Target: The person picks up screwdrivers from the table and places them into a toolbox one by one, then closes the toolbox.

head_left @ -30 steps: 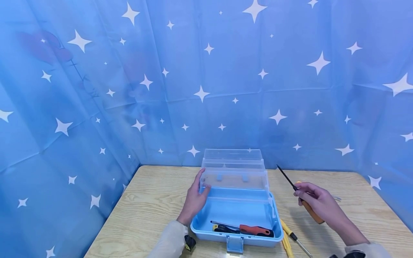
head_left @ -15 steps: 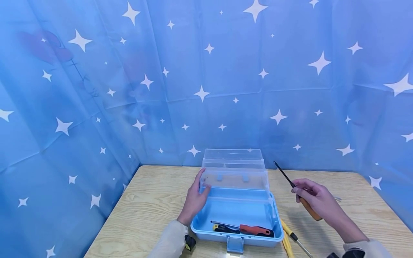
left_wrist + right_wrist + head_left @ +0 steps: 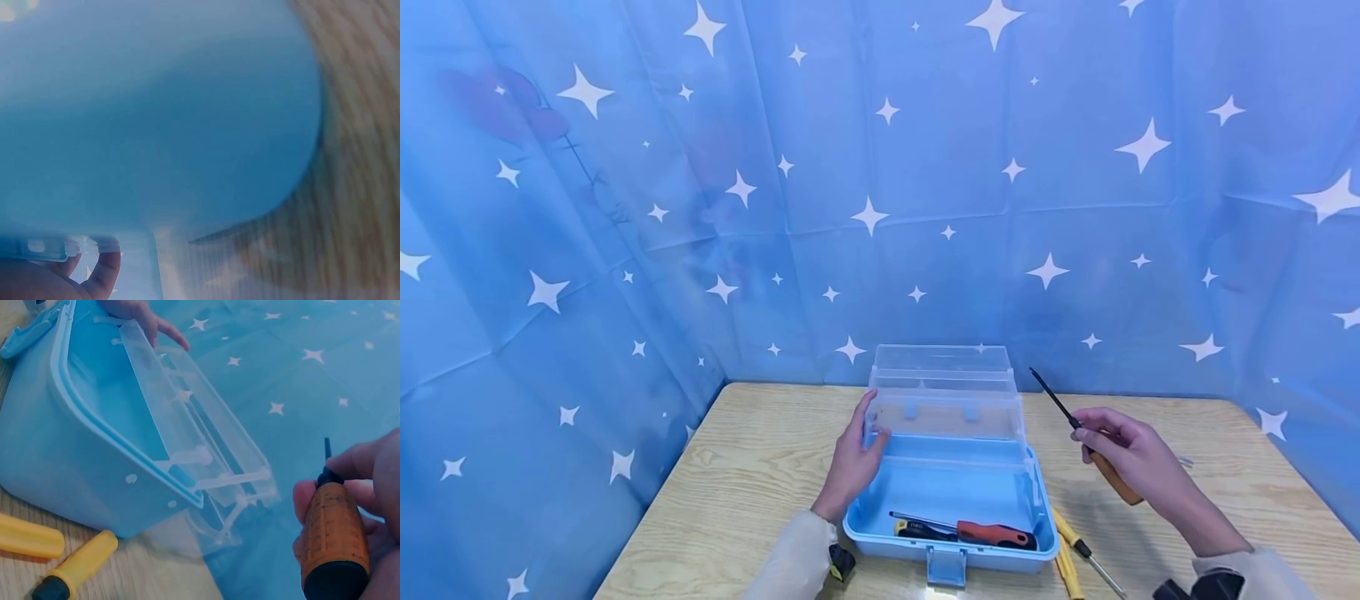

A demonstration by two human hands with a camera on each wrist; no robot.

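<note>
A light-blue toolbox [image 3: 880, 547] stands open on the table, its clear fold-out trays [image 3: 947, 421] raised at the back. My left hand [image 3: 852, 467] holds the left edge of these trays between thumb and fingers. To the right of the box, my right hand [image 3: 1138, 462] grips a screwdriver [image 3: 335, 528] with an orange handle, its black shaft pointing up and to the left, above the table. Inside the box, along the front wall, lie a red-handled screwdriver [image 3: 996, 535] and a black-and-yellow handled tool [image 3: 925, 531].
Against the box's right side lie a yellow-handled screwdriver [image 3: 1070, 532] and another yellow handle [image 3: 1067, 571]. A metal tip [image 3: 1185, 461] shows behind the right hand. A blue curtain with white stars [image 3: 820, 250] hangs behind the wooden table [image 3: 760, 467].
My right hand has moved slightly left and up with the orange-handled screwdriver, nearer to the toolbox. The left hand and the box have stayed in place.
</note>
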